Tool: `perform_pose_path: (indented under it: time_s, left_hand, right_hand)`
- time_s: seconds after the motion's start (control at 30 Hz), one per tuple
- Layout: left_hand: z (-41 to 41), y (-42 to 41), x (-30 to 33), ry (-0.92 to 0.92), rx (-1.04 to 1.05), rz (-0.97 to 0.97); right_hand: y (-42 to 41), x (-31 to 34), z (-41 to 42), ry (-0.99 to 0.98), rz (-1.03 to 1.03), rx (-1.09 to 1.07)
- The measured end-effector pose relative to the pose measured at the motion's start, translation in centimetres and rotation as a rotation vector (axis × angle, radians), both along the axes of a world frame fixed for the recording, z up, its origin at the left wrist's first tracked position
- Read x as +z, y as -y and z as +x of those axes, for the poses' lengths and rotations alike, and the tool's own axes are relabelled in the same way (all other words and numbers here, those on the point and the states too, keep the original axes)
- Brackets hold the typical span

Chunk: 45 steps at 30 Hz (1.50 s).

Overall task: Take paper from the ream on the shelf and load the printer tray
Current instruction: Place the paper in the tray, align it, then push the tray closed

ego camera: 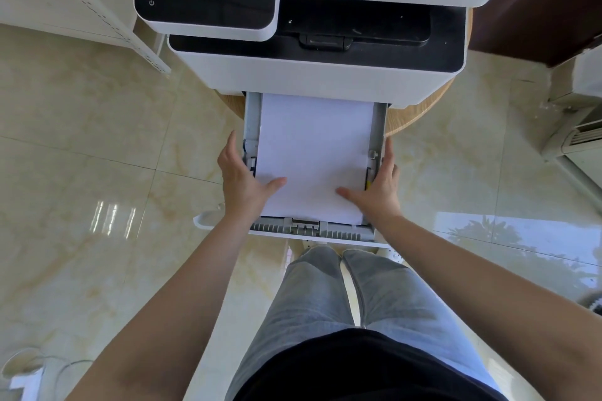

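A white and black printer [312, 75] stands on a round wooden table. Its grey paper tray [312, 231] is pulled out toward me. A stack of white paper [314, 153] lies flat inside the tray. My left hand [242, 177] grips the tray's left side, with the thumb resting on the paper. My right hand [381, 187] grips the tray's right side, thumb also on the paper. The ream and its shelf contents are out of view.
A white shelf frame [97, 10] stands at the upper left. A white appliance [583, 127] sits on the floor at the right. The round wooden table [420, 111] shows under the printer. My legs stand just below the tray on glossy tile.
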<state>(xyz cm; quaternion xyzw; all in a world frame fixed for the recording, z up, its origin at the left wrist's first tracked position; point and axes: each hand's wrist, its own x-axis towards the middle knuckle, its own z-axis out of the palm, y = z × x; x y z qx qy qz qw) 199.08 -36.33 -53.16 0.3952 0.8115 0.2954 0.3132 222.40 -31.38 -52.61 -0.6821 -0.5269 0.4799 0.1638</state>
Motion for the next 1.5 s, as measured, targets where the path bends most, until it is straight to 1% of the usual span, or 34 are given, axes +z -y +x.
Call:
perform_pose_path:
  time_s: [0.1, 0.13, 0.2, 0.3, 0.37, 0.43, 0.57, 0.77, 0.87, 0.93, 1.03, 1.1, 1.33, 1.5]
  left_hand:
    - [-0.2, 2.3, 0.0, 0.002, -0.057, -0.287]
    - [-0.3, 2.7, 0.0, -0.017, -0.093, -0.351]
    - [-0.3, 2.9, -0.1, -0.104, -0.170, -0.403]
    - [0.1, 2.8, 0.0, -0.247, -0.209, -0.411]
    - [0.3, 2.7, 0.2, -0.285, -0.209, -0.417]
    - [0.1, 2.8, 0.4, -0.280, -0.217, -0.411]
    - [-0.5, 2.9, 0.5, -0.190, -0.215, -0.367]
    - [0.3, 2.8, 0.6, -0.276, -0.218, -0.407]
    - [0.1, 3.0, 0.6, -0.252, -0.230, -0.385]
    - [0.0, 3.4, 0.5, -0.166, -0.183, -0.290]
    - [-0.3, 4.1, 0.5, -0.044, -0.022, -0.064]
    - [-0.5, 4.2, 0.6, -0.033, 0.087, -0.026]
    - [-0.9, 3.5, 0.7, -0.010, 0.279, -0.058]
    - [-0.7, 3.0, 0.3, 0.123, 0.407, -0.071]
  right_hand:
    - [3.0, 0.0, -0.4, 0.202, -0.097, 0.080]
    - [3.7, 0.0, -0.7, 0.275, -0.119, 0.094]
    - [4.6, -0.1, -1.2, 0.368, -0.134, 0.100]
    - [4.5, -0.1, -1.4, 0.374, -0.128, 0.045]
    - [4.0, 0.0, -1.4, 0.354, -0.145, -0.005]
    - [4.0, 0.2, -1.4, 0.356, -0.157, -0.008]
    - [4.4, 0.3, -1.0, 0.347, -0.154, 0.018]
    - [4.3, 0.1, -1.3, 0.377, -0.156, 0.040]
    - [4.4, 0.1, -1.1, 0.345, -0.151, 0.042]
    - [4.5, 0.0, -0.7, 0.207, -0.139, -0.013]
    - [4.8, -0.1, 0.6, 0.005, -0.112, -0.152]
    - [4.8, -0.1, 1.4, -0.065, -0.091, -0.226]
    - [4.4, 0.1, 2.2, -0.082, -0.057, -0.231]
    - [3.3, -0.1, 1.8, -0.050, -0.065, -0.291]
